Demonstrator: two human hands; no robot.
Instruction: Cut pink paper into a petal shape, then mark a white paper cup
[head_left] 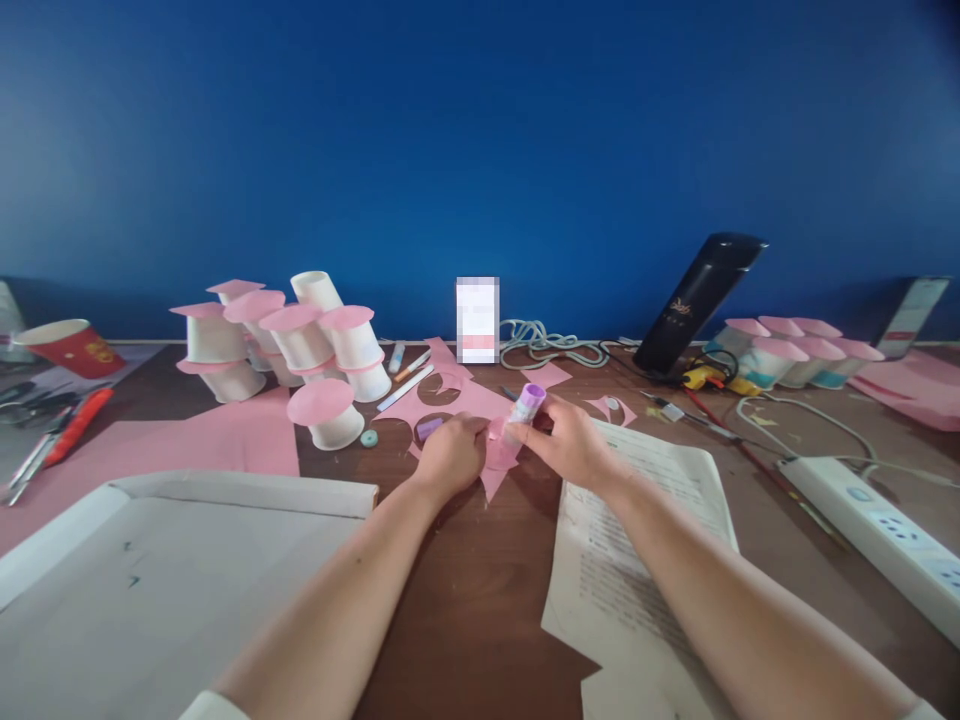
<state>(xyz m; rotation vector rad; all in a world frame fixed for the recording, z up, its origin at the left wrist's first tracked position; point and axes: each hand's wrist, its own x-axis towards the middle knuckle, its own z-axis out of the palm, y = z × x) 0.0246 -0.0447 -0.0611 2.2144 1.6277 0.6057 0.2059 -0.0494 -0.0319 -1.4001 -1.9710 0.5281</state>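
Note:
My right hand is closed around a purple-ended glue stick, tilted over the pink paper in front of me. The fingers of my left hand pinch a small pink paper piece near its left side. Just left of that hand lies a short purple cap. Cut pink paper scraps with round holes spread beyond both hands. Whether the glue stick's tip touches the paper is hidden by my fingers.
White paper cups with pink paper tops stand stacked at left, beside a box lid. More topped cups, a black bottle and a power strip are at right. A printed sheet lies under my right forearm.

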